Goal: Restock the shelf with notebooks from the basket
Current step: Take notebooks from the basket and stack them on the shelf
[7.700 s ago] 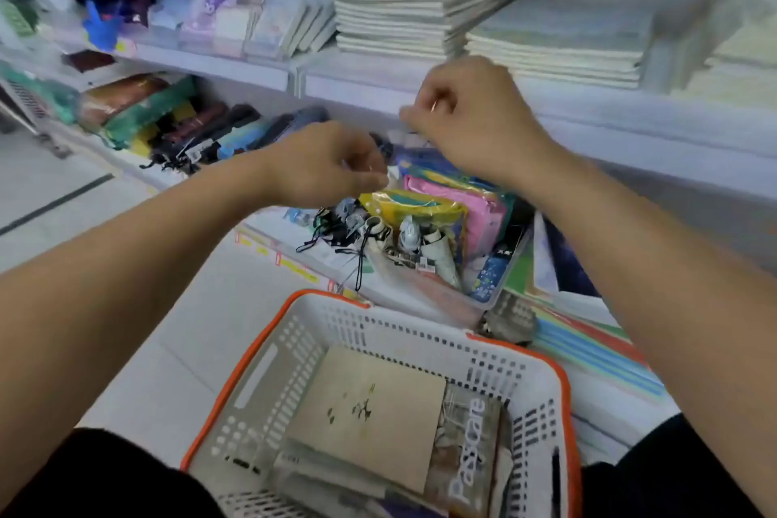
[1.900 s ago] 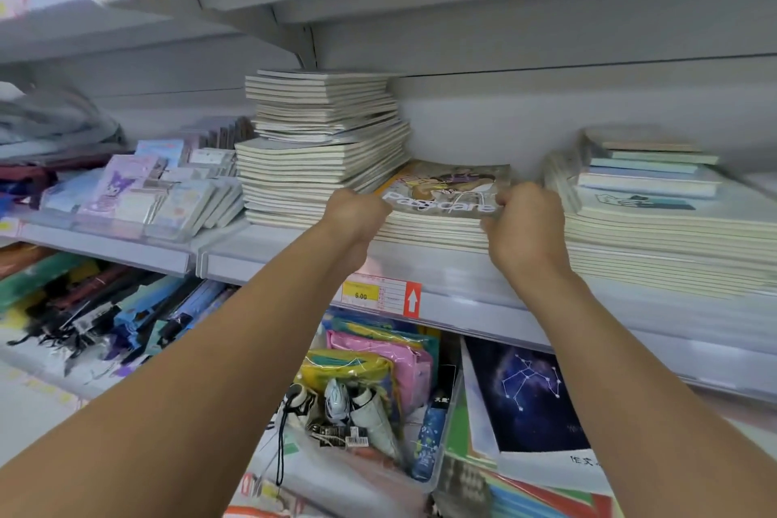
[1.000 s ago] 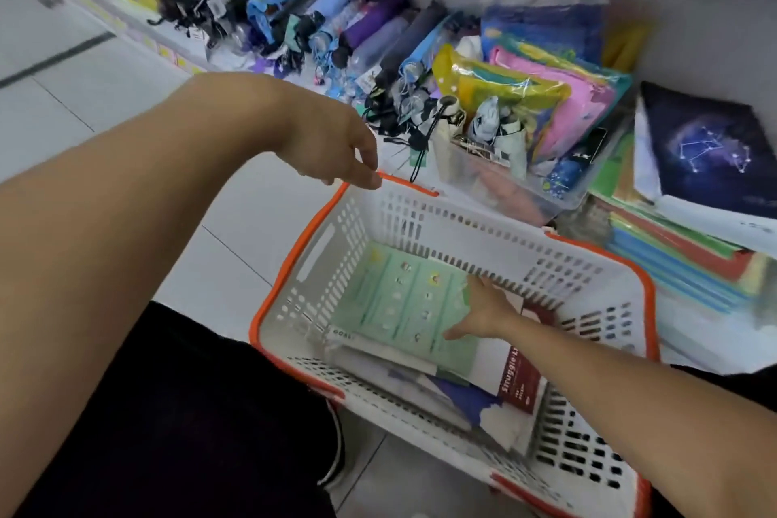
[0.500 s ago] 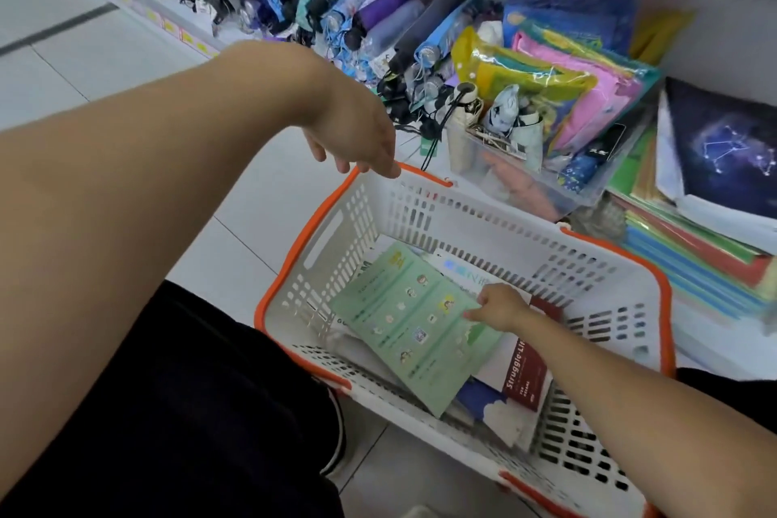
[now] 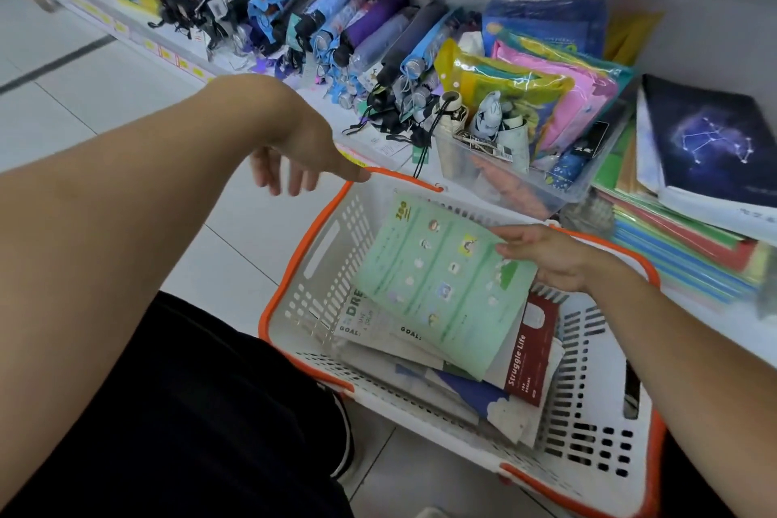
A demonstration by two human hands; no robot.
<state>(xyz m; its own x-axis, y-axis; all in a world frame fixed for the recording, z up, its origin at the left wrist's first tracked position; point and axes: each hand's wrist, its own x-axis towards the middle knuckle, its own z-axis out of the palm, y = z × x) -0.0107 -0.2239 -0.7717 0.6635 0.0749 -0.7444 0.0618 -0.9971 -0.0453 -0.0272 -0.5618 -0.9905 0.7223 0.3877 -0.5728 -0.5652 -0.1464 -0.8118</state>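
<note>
A white basket with an orange rim (image 5: 302,265) stands on the floor by the bottom shelf. My right hand (image 5: 546,261) grips the right edge of a light green notebook (image 5: 441,286) and holds it tilted above the other notebooks in the basket. Under it lie a white notebook printed "GOAL" (image 5: 370,328) and a dark red notebook (image 5: 532,353). My left hand (image 5: 302,156) hovers with fingers spread over the basket's far left corner, holding nothing.
The bottom shelf behind the basket carries a row of folded umbrellas (image 5: 336,25), a clear bin of coloured pouches (image 5: 517,168), and stacked notebooks with a dark constellation cover (image 5: 706,139) at the right. White tiled floor (image 5: 105,97) lies to the left.
My right hand has raised the green notebook from flat in the basket to tilted up near the rim. My left hand stays by the basket's far left corner.
</note>
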